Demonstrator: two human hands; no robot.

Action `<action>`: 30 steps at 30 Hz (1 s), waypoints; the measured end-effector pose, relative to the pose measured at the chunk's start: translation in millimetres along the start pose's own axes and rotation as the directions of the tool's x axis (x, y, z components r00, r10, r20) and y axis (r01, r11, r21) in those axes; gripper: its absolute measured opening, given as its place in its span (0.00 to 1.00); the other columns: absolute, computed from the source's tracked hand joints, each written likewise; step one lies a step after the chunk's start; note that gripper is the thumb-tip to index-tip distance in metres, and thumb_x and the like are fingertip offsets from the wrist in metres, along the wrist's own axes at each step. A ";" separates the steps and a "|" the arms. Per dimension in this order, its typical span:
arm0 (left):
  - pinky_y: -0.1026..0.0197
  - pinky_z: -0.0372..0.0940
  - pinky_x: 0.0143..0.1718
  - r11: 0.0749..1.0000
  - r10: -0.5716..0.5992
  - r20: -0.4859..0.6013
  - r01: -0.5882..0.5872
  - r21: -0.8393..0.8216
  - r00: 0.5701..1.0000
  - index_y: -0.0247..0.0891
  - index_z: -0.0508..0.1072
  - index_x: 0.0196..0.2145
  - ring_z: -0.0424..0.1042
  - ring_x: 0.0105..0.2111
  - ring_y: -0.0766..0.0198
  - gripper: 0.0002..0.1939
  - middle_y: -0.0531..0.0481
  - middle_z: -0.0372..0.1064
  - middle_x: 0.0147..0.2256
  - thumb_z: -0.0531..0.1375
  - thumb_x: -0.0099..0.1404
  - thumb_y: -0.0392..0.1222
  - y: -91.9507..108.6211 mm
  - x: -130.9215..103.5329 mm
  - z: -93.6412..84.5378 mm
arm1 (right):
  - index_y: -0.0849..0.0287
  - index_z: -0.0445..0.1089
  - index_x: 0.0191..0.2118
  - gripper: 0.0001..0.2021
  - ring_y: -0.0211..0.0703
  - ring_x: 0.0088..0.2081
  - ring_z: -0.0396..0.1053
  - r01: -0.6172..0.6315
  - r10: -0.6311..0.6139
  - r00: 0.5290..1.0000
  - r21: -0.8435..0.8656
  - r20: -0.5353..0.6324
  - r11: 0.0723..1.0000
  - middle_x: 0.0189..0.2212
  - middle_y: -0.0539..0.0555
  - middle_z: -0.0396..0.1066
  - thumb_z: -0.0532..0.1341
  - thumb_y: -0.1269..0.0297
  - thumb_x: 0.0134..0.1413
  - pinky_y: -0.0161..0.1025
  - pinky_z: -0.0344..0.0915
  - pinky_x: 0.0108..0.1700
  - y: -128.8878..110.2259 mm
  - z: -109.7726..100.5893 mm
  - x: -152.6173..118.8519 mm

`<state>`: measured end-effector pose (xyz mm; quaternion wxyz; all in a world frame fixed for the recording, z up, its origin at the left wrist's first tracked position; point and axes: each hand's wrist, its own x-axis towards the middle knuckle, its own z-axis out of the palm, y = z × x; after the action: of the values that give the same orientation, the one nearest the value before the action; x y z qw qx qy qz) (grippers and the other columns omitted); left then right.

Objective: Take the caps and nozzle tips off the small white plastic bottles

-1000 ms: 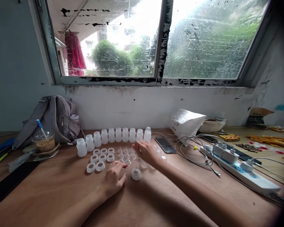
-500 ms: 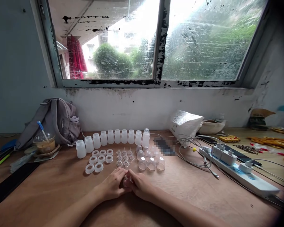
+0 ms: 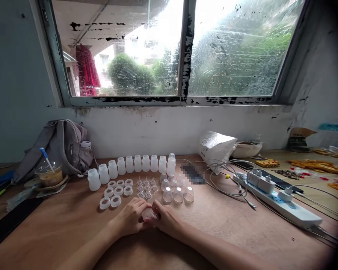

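One clear cap [image 3: 148,215] under two-handed grip

The left hand [image 3: 133,216] and right hand [image 3: 166,218] are partly closed, fingers curled and thumbs in, gripping the cap from either side. It sits between them, low over the wooden tabletop [image 3: 214,228]; fingers cover much of it, so its contents, and whether it touches the surface, cannot be confirmed. Eight white collar rings [image 3: 127,194] lie beyond the left hand, clear teats [image 3: 148,195] beyond the cap, and domed caps [image 3: 178,197] beyond the right hand. Ten translucent bottles [image 3: 129,164] form a curved row behind; the rightmost is capped.
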<state>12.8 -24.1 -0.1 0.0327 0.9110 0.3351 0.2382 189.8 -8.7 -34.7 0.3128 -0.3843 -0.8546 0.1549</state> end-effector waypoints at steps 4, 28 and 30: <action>0.56 0.56 0.44 0.996 -0.029 0.002 0.029 0.085 1.000 0.39 0.63 0.43 0.62 0.40 0.59 0.18 0.48 0.65 0.38 0.56 0.55 0.47 -10.2 -4.1 -6.3 | 0.58 0.57 0.28 0.15 0.32 0.19 0.54 -0.065 0.063 0.997 -0.045 -0.049 0.997 0.17 0.44 0.58 0.58 0.51 0.44 0.29 0.48 0.21 4.9 -6.2 2.9; 0.57 0.52 0.46 0.958 -0.186 -0.016 0.184 0.219 0.983 0.42 0.64 0.39 0.60 0.42 0.58 0.13 0.50 0.62 0.41 0.54 0.56 0.47 -41.9 -13.0 -27.8 | 0.54 0.63 0.37 0.09 0.36 0.30 0.65 -0.175 0.185 0.983 -0.281 0.010 0.944 0.36 0.51 0.65 0.48 0.68 0.52 0.31 0.53 0.28 11.5 -16.6 9.4; 0.56 0.51 0.47 0.956 -0.193 -0.018 0.192 0.223 0.981 0.42 0.64 0.40 0.59 0.43 0.58 0.14 0.50 0.62 0.42 0.54 0.56 0.48 -45.4 -13.7 -27.4 | 0.55 0.64 0.36 0.09 0.36 0.29 0.65 -0.143 0.163 0.986 -0.324 0.035 0.935 0.35 0.51 0.64 0.48 0.67 0.53 0.31 0.53 0.28 9.7 -18.2 7.9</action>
<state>-35.8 -0.3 8.5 -0.0467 0.8723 0.4468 0.1930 203.1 4.1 -22.5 0.2069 -0.4905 -0.8451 0.0496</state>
